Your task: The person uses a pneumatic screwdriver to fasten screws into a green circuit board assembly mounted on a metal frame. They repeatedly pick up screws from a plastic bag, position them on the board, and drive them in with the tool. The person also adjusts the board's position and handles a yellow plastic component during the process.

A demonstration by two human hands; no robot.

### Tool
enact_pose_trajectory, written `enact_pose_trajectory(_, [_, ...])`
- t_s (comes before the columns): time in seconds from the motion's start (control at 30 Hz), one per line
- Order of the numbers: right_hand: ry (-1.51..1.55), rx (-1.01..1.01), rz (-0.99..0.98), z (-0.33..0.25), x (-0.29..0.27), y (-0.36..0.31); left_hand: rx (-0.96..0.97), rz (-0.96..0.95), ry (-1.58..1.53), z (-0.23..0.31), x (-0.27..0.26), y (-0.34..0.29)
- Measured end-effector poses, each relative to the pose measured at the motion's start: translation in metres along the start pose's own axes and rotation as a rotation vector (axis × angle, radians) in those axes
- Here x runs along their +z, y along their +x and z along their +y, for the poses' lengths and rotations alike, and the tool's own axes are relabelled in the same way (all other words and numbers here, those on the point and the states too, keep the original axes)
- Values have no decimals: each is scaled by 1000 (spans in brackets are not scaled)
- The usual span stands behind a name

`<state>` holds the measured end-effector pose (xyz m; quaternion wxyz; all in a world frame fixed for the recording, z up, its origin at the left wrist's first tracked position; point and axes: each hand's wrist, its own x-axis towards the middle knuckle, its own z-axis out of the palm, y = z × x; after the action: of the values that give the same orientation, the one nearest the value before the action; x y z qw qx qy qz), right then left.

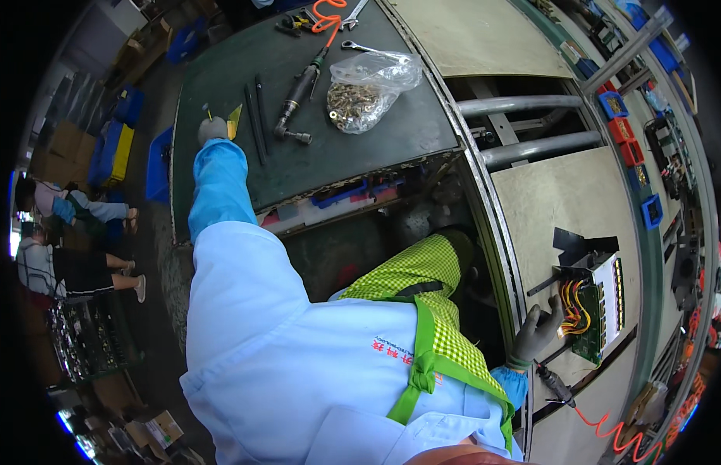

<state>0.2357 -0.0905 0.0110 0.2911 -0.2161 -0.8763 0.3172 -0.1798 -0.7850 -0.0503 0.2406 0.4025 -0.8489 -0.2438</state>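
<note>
My left hand (212,129), in a grey glove, is stretched out over the dark green table (221,70). Its fingers are closed round something small, with a thin yellowish tip sticking out; the rest is hidden. A yellow pointed piece (235,122) is right beside it, and two dark rods (259,120) lie just beyond. My right hand (535,335), also gloved, has its fingers apart close to the yellow, red and black cables (575,308) of an electronics unit (604,302) with a green circuit board (587,341). Whether a fingertip touches the cables I cannot tell.
On the green table lie an air ratchet (300,93) with an orange coiled hose, a clear bag of brass fittings (360,97), wrenches (376,53) and pliers (289,25). Another air tool (555,385) lies near my right hand. Metal rollers (523,105) fill a gap. Two people are at left.
</note>
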Motion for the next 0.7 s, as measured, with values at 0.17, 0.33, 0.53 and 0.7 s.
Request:
enact_pose_trajectory(0.17, [-11, -123, 54, -4, 13, 8, 207, 145, -177, 64, -45, -40])
enact_pose_trajectory(0.33, [-22, -90, -61, -8, 18, 10, 228, -65, -373, 100, -10, -62])
enact_pose_trajectory(0.53, [-64, -89, -84, -7, 7, 8, 279, -245, 12, 120, 23, -81])
enact_pose_trajectory(0.7, [-180, -69, -83, 2, -12, -18, 481, -183, -449, 161, 19, -73])
